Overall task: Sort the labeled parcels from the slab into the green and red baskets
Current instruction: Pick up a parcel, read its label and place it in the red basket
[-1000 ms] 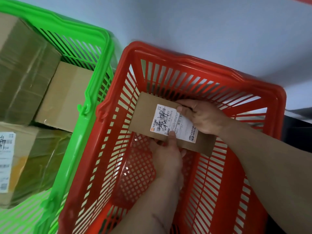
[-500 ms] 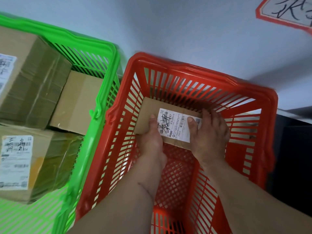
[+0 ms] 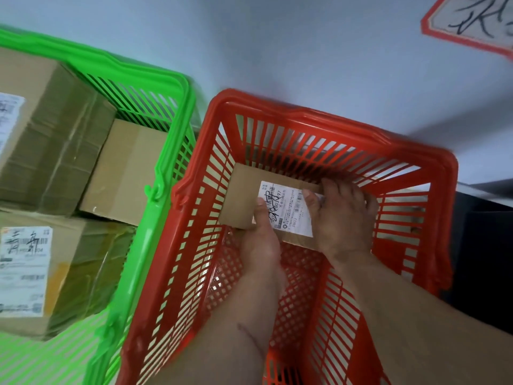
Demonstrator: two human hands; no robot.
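Observation:
A flat brown cardboard parcel [image 3: 242, 196] with a white label lies low inside the red basket [image 3: 336, 123], near its far wall. My left hand [image 3: 261, 240] grips its near edge, thumb on the label. My right hand [image 3: 340, 215] holds its right end, thumb on the label and fingers over the far edge. The green basket [image 3: 169, 151] stands to the left with three cardboard parcels in it: a labeled one [image 3: 66, 270] at the front, a big one [image 3: 50, 140] behind it, and a plain one [image 3: 125, 168] by the green wall.
The two baskets stand side by side against a pale wall [image 3: 305, 51]. A red-bordered sign [image 3: 472, 20] with black handwriting hangs on the wall at top right. A dark surface [image 3: 483, 259] lies to the right of the red basket.
Both hands have lowered the parcel deeper into the red basket toward its far wall. My right hand shifted from the top of the label to the parcel's right end.

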